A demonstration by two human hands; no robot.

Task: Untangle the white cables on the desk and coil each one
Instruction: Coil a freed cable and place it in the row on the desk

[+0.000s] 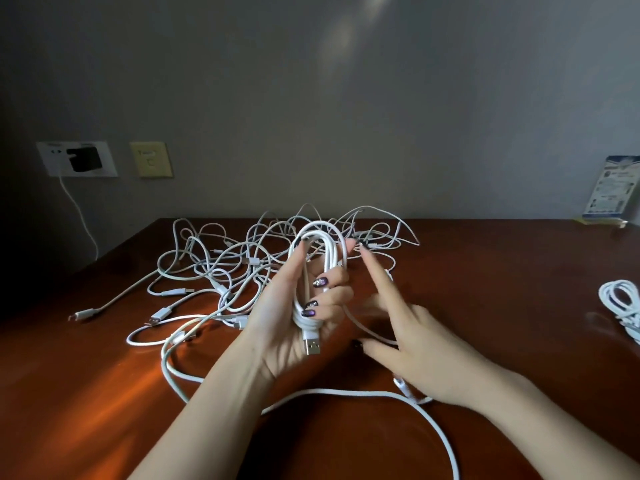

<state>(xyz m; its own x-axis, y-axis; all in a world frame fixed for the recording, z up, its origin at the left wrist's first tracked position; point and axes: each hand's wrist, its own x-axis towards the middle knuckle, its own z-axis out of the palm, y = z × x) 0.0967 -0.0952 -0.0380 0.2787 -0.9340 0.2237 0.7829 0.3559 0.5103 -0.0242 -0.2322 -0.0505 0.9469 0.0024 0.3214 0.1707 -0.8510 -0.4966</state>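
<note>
My left hand (298, 306) is raised above the desk and grips a half-wound white cable coil (320, 244), fingers curled round its loops. A USB plug (312, 345) hangs from the bottom of the coil. My right hand (401, 327) is just to the right, its index finger stretched up to the top of the coil. The same cable's loose strand (349, 393) runs under my wrists and off the front edge. Behind my hands a tangle of white cables (221, 265) spreads over the brown desk (86, 393).
A finished white coil (621, 299) lies at the desk's right edge. A leaflet stand (609, 188) is at the back right. On the wall at left are a socket with a black charger (85, 159) and a yellowed wall plate (151, 164).
</note>
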